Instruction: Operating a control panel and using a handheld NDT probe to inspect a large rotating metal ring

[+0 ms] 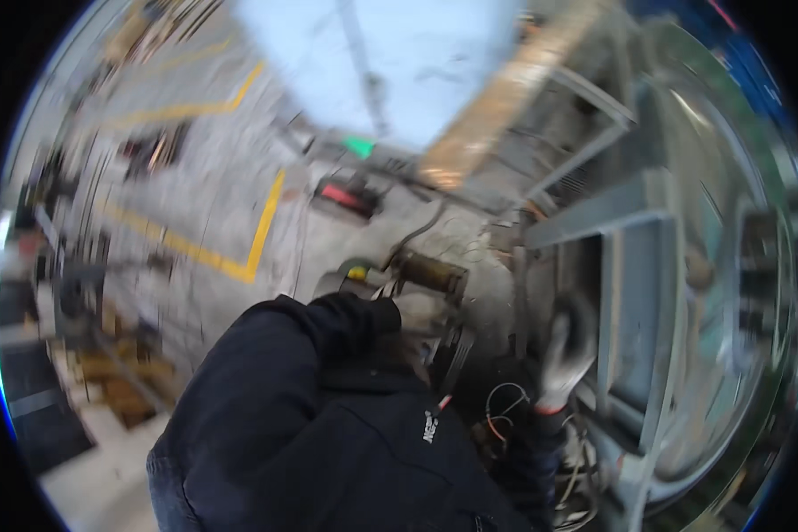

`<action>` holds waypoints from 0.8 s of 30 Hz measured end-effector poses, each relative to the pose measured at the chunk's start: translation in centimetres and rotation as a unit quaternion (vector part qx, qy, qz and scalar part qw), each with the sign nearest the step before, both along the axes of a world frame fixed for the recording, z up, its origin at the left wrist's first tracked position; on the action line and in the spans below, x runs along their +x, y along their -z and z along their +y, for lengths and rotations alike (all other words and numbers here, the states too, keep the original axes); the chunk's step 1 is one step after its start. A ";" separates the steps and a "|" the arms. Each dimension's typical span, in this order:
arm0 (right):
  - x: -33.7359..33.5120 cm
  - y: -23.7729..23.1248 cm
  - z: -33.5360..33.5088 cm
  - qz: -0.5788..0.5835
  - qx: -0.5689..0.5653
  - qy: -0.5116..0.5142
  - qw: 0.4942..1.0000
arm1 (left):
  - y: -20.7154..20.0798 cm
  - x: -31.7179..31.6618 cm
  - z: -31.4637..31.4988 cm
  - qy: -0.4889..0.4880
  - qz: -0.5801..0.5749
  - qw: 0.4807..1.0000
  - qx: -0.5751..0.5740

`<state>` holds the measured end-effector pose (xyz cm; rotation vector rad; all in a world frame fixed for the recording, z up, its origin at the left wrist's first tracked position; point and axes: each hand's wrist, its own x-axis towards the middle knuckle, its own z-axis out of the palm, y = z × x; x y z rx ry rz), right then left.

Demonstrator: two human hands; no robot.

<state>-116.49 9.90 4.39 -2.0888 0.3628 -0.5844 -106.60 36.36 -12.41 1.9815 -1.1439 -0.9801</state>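
My left hand, pale and blurred, reaches out of a dark sleeve beside a brownish cylindrical machine part. Whether it grips that part cannot be made out. My right hand wears a white glove with a dark coating and a red-orange cuff. It is next to the upright of a grey steel frame, and motion smears its fingers. Thin looped cables, one orange, hang near my right wrist. A yellow-topped item lies just beyond my left sleeve.
Beyond my hands, a red and black tool-like object lies on the concrete floor, which has yellow lines. A long tan beam slants away at the top. A large pale blue-white surface fills the far middle.
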 end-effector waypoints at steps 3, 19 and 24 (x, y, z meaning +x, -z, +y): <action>13.0 -1.7 -0.1 -0.015 -0.067 -0.074 0.995 | 3.3 -0.9 11.2 -0.261 0.011 0.955 0.139; 30.2 -4.0 29.9 0.005 -0.268 -0.308 0.913 | 17.1 -34.7 42.7 -0.582 0.187 0.723 0.323; 40.2 3.6 52.9 0.043 -0.190 -0.432 0.881 | 18.8 -31.9 54.3 -0.578 0.320 0.644 0.385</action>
